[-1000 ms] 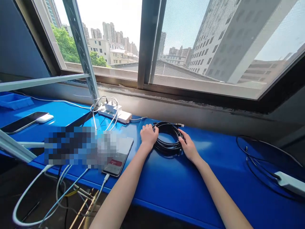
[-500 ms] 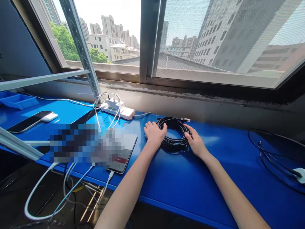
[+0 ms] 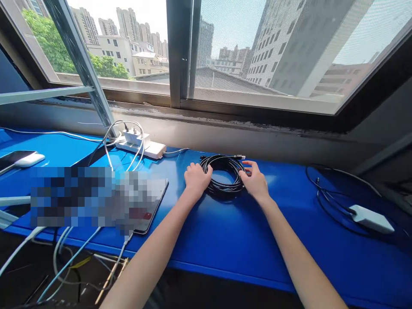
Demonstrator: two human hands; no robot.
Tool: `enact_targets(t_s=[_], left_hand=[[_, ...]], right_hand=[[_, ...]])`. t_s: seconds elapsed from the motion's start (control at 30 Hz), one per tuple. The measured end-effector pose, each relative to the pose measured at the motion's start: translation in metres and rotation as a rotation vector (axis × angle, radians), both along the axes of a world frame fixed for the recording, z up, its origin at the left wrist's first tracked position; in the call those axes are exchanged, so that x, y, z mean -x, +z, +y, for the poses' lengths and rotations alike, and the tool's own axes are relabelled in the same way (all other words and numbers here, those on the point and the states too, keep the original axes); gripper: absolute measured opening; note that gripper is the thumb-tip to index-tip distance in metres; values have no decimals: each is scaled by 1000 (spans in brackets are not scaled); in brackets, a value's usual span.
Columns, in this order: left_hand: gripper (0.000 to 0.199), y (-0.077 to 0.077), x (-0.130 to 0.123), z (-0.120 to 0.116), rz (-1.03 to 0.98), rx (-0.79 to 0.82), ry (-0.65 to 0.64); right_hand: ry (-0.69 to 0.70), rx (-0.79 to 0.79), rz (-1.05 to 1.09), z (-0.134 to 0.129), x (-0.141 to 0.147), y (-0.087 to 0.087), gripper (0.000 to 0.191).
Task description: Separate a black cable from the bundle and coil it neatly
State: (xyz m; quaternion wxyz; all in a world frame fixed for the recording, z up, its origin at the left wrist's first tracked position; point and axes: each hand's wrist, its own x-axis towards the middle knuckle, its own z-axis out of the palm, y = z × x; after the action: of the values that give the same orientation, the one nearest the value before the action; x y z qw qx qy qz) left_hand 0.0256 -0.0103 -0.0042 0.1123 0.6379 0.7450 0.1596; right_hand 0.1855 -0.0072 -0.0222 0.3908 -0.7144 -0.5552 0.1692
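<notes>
Head view: a black cable (image 3: 225,188) lies in a ring of stacked loops on the blue worktop (image 3: 241,244), between the two hands. As far as can be judged, the gathering is largely done: the loops sit fairly evenly, and no long loose run shows. A connector (image 3: 240,157) juts from the back of the ring, so that end appears untucked; no tie shows on the visible parts, though the hands cover both sides.

The left hand (image 3: 198,180) is partly curled at the ring's left side, thumb against the loops; how firmly it grips, I cannot tell. The right hand (image 3: 255,182) is loosely parted at the right edge, thumb at the coil and a finger near the connector; whether it pinches a strand is unclear.

Farther out, a white power strip (image 3: 156,149) and a phone (image 3: 156,199) lie to the left, and a white adapter (image 3: 371,219) with dark leads to the right.
</notes>
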Motion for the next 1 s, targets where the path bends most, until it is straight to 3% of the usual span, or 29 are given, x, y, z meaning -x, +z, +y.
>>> enact_targets(t_s=[0.2,0.43,0.57,0.67,0.8,1.0], left_hand=[[37,-3,-23,-10,-41,-17,-257],[34,-7,-57,-20,-33,-4,-549],[36,-5,-77,-16,-37,7,-567],[37,0,-88,-9,-78,-2,-503],[46,13,-100,-8,-184,-96,-411],[23,37,-120,-33,-308,-97,-722]], right_hand=[[-242,73,-26,-2,-37,15,27],[-387,51,41,-4,-82,16,21],[-454,-43,134,-9,-97,17,21],[-488,-138,225,-11,-99,23,20],[-452,-279,375,-12,-93,37,30],[-141,-409,608,-24,-76,60,60]])
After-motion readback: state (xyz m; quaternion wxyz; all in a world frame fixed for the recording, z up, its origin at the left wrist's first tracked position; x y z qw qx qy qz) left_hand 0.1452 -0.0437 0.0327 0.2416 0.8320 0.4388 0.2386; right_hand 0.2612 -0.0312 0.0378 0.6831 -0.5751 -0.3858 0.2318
